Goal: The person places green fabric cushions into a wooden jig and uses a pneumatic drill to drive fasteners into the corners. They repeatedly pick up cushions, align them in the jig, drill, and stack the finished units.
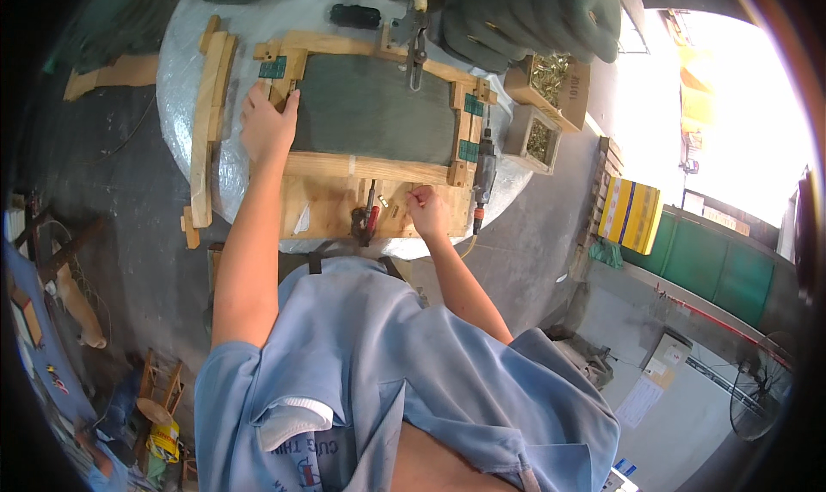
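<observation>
A dark green flat panel (376,109) lies inside a wooden frame jig (361,165) on the table. My left hand (268,132) is closed around the jig's left rail, thumb at the inner edge near the panel's corner. Over the front wooden board, my right hand (427,211) has its fingertips pinched together; whatever is between them is too small to make out. Beside it lie small brass-coloured pieces (384,201) and a red-handled screwdriver (372,222). A metal toggle clamp (417,49) reaches over the panel's far edge.
A power screwdriver (485,169) with a cord lies right of the jig. Beyond it stand a cardboard box (575,92) and an open bin (518,139) of small metal parts. Dark green padded pieces (533,18) are stacked at the back. Wooden strips (206,130) lie at left.
</observation>
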### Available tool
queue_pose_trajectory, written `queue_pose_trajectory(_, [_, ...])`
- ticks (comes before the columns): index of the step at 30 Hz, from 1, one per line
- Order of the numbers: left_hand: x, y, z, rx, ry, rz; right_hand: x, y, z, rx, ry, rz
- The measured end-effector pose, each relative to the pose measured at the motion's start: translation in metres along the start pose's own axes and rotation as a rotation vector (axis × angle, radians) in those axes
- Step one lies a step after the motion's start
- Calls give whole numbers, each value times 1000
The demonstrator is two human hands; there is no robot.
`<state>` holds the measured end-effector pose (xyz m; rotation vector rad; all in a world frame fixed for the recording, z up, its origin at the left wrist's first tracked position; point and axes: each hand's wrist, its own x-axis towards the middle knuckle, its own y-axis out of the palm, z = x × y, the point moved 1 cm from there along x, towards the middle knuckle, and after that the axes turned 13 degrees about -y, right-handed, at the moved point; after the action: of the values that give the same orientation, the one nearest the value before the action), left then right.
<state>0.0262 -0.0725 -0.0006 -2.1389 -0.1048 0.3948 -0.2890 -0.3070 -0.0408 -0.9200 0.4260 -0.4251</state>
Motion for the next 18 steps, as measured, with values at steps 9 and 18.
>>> queue_pose_trajectory(9, [2,5,0,48,23,-38,21,-57,25,233,-17,23])
queue_pose_trajectory(18, [0,0,-5,84,47,-53,72,-73,28,165,-134,-180])
